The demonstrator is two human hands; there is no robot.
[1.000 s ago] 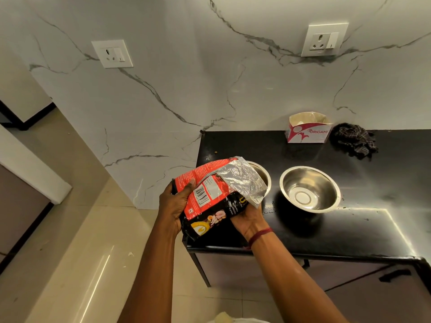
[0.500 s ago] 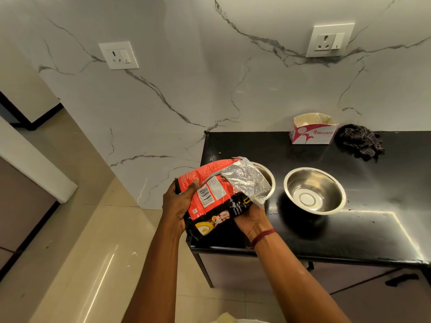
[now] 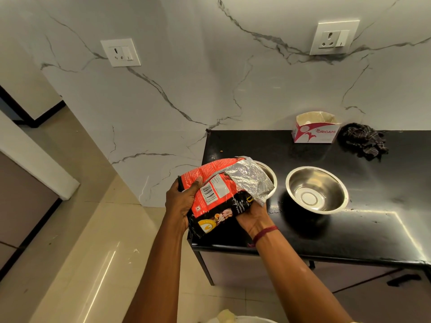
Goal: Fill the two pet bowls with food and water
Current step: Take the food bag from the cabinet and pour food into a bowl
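A red and black pet food bag (image 3: 218, 197) with a silver foil inside is held tilted over the left corner of the black counter (image 3: 349, 231). My left hand (image 3: 180, 201) grips its left edge and my right hand (image 3: 253, 216) holds it from below at the right. The bag's open foil mouth points at the left steel bowl (image 3: 268, 174), which it mostly hides. The right steel bowl (image 3: 317, 190) stands beside it and holds nothing.
A small pink and white open carton (image 3: 314, 128) and a dark crumpled cloth (image 3: 363, 141) lie at the back of the counter by the marble wall. Two wall sockets (image 3: 120, 52) are above. Tiled floor lies to the left, cabinet doors under the counter.
The bag and both hands have stayed nearly still over the left bowl; only the camera view has shifted slightly.
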